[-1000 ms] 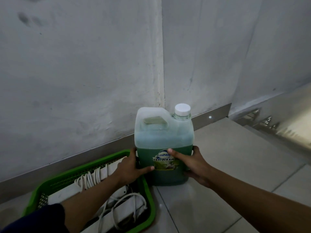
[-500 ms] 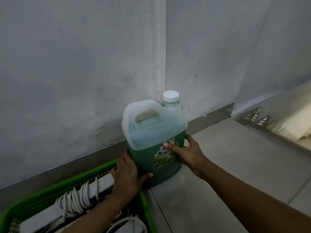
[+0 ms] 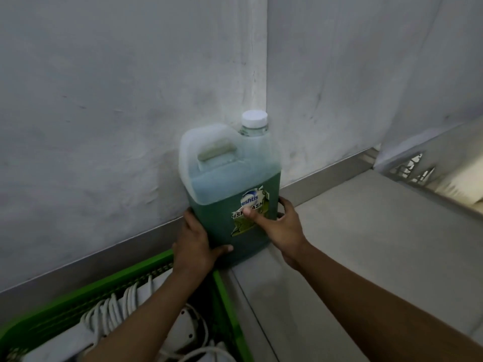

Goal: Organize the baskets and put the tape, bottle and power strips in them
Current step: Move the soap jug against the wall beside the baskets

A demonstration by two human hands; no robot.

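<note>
A large translucent bottle (image 3: pixel 224 178) of green dishwashing liquid, with a white cap and a moulded handle, stands upright by the wall's skirting. My left hand (image 3: pixel 194 246) grips its lower left side and my right hand (image 3: pixel 278 226) presses its label and right side. A green basket (image 3: pixel 146 270) lies at the lower left, just left of the bottle. White power strips (image 3: pixel 183 327) with coiled cords lie inside it, partly hidden by my left forearm. No tape is in view.
A grey plaster wall (image 3: pixel 104 126) with a metal skirting rises right behind the bottle and the basket. Grey tiled floor (image 3: pixel 366 244) spreads to the right. A lower step or opening with a patterned edge (image 3: pixel 413 168) lies at the far right.
Both hands have shifted the bottle back against the wall's skirting, beyond the basket's right end. The view has moved closer and turned left.
</note>
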